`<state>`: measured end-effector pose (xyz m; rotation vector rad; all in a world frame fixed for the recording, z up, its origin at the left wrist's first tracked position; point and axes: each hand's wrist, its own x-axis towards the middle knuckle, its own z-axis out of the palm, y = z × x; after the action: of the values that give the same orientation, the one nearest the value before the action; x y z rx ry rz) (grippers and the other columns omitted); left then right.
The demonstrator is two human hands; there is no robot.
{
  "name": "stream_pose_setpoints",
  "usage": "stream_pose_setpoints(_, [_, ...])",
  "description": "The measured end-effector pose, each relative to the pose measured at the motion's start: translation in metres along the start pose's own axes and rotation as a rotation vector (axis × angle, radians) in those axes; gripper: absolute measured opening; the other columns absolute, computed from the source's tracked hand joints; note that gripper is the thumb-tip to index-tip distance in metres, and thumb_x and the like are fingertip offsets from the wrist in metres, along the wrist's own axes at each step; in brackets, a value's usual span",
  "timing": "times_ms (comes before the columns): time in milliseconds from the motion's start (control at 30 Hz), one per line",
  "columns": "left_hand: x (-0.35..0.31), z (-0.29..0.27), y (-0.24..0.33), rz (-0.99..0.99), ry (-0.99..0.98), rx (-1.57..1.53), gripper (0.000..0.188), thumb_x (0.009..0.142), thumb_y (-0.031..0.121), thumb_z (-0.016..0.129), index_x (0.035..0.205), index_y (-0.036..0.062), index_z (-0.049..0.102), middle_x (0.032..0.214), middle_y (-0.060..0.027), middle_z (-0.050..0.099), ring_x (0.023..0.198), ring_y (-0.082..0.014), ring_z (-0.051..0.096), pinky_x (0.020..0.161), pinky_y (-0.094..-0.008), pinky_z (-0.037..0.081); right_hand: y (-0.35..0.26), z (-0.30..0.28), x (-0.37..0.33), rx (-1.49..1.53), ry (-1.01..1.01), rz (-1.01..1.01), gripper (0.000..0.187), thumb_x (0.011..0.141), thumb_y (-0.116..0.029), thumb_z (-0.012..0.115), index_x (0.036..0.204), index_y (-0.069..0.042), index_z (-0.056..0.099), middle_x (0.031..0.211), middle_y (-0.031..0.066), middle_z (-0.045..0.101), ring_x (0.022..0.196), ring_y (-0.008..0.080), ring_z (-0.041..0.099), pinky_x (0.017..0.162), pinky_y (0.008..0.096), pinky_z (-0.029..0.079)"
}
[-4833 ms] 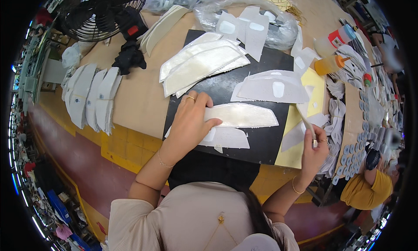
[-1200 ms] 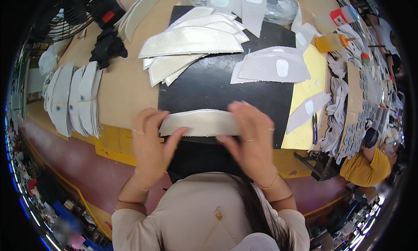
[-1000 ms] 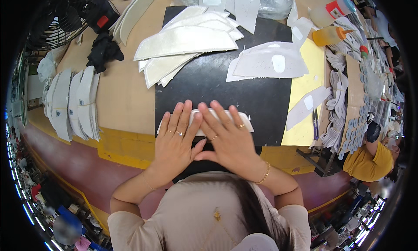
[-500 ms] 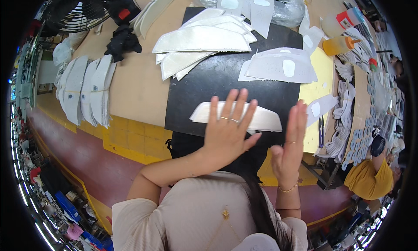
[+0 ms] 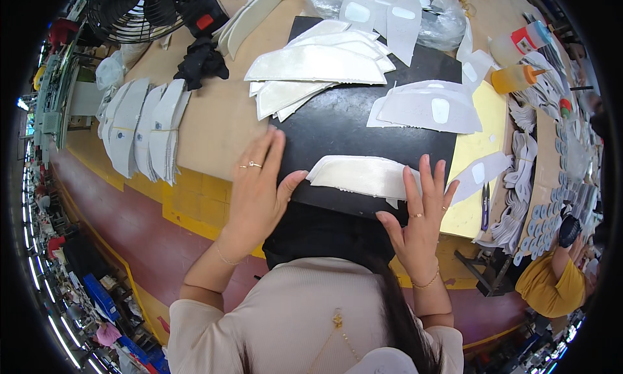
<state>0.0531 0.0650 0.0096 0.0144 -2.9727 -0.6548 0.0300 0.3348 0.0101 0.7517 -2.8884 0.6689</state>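
Observation:
A curved cream-white padded fabric piece (image 5: 357,175) lies flat near the front edge of a black mat (image 5: 324,127), with a bit of grey-white material showing under its lower right edge. My left hand (image 5: 253,186) is open beside the piece's left end, thumb close to its tip. Fingers spread, my right hand (image 5: 418,221) rests over the right end and covers part of it. Farther back on the mat sits a fanned stack of similar white pieces (image 5: 315,66). To its right is a small pile of grey-white perforated pieces (image 5: 415,108) with pale oval patches.
Bundled grey pieces (image 5: 139,131) stand at the table's left, near a black cloth (image 5: 201,62) and a fan (image 5: 133,14). On the right are an orange-yellow squeeze bottle (image 5: 516,79), a yellow sheet (image 5: 477,127) and dark snips (image 5: 485,205). A person's yellow sleeve (image 5: 551,286) shows far right.
My left hand has lifted off the middle of the fabric piece and moved left to its end. My right hand has come onto the right end, fingers now spread. The whole view has shifted slightly.

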Motion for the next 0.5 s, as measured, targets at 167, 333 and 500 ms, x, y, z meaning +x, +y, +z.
stream_pose_setpoints(167, [0.009,0.011,0.017,-0.061,-0.054,-0.275,0.028,0.094,0.011,0.061,0.121,0.0034,0.062,0.105,-0.0145,0.055,0.097,-0.0321,0.053,0.086,-0.0394,0.043,-0.025,0.008,0.018,0.467,0.019,-0.054,0.048,0.081,-0.011,0.075,0.127,-0.005,0.061,0.13,0.0161,0.055,0.114,0.0326,0.054,0.094,0.0418,0.045])
stream_pose_setpoints(333, [0.021,0.007,0.023,-0.063,-0.149,-0.304,0.03,0.086,0.008,0.069,0.114,0.0047,0.062,0.103,-0.0123,0.055,0.1,-0.0303,0.054,0.088,-0.0375,0.044,-0.031,0.032,0.03,0.509,0.02,-0.048,0.05,0.082,0.001,0.07,0.129,-0.004,0.056,0.114,0.0152,0.056,0.096,0.0316,0.058,0.083,0.0382,0.049])
stream_pose_setpoints(500, [0.018,0.009,0.028,-0.017,-0.154,-0.27,0.046,0.076,0.02,0.081,0.115,0.0054,0.061,0.107,-0.011,0.053,0.102,-0.0301,0.051,0.088,-0.0389,0.041,-0.033,0.031,0.028,0.626,-0.01,0.088,0.052,0.079,0.008,0.068,0.128,-0.008,0.058,0.114,0.0151,0.052,0.094,0.0284,0.059,0.081,0.0361,0.05])
